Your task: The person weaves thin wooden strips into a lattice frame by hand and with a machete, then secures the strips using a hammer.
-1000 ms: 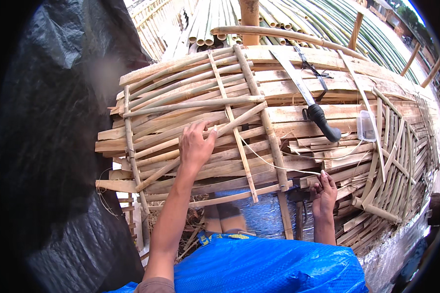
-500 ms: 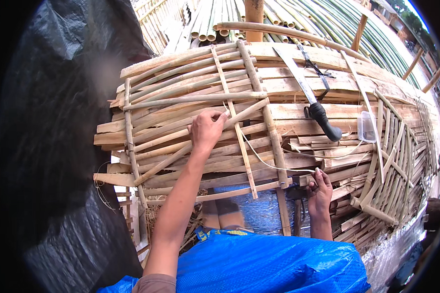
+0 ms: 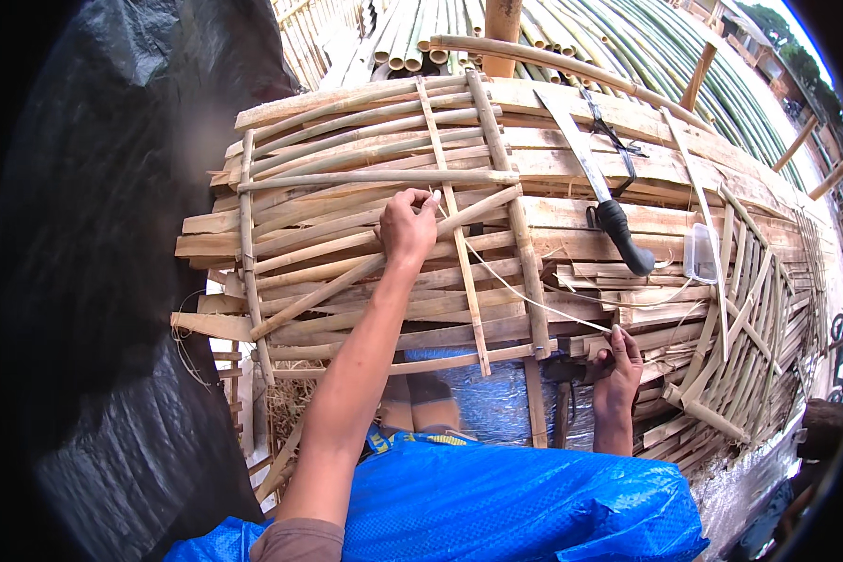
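Observation:
A thin pale bamboo strip (image 3: pixel 535 299) runs across a lattice panel of split bamboo (image 3: pixel 525 248). My right hand (image 3: pixel 617 375), just past the panel's right post, pinches one end between thumb and finger. My left hand (image 3: pixel 408 225) is closed on the panel, its fingertips pinching the strip's short other end beside a narrow upright slat (image 3: pixel 471 290). Right there a diagonal slat (image 3: pixel 482 212) crosses the upright. How the strip passes around that crossing is partly hidden by my left fingers.
Stacked timber boards (image 3: pixel 571 169) lie under the panel. A machete (image 3: pixel 585 164) with a black handle, a clear plastic tub (image 3: pixel 700 253) and another bamboo panel (image 3: pixel 749 300) lie to the right. Black sheeting (image 3: pixel 131 234) hangs at left; a blue tarp (image 3: pixel 496 501) covers my lap.
The strip has gone from a sagging curve to a straighter line between my hands. Both hands keep their pinch. My view has shifted slightly.

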The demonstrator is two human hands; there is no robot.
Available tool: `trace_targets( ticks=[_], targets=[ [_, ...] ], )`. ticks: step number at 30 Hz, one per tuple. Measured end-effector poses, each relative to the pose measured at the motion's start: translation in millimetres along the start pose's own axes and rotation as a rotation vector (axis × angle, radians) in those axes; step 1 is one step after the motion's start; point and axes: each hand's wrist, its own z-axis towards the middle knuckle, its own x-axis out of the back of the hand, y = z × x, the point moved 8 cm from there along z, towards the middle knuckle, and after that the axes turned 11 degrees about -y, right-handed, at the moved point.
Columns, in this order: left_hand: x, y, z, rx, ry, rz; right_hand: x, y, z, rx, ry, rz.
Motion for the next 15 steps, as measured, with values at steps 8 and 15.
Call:
trace_targets(
  ticks=[8,15],
  targets=[
    [8,-12,2,-0.239,0.158,-0.165,-10,-7,19,0.052,0.000,-0.003],
    [15,-12,-2,-0.128,0.096,-0.394,-37,-11,42,0.045,-0.045,-0.014]
  ],
)
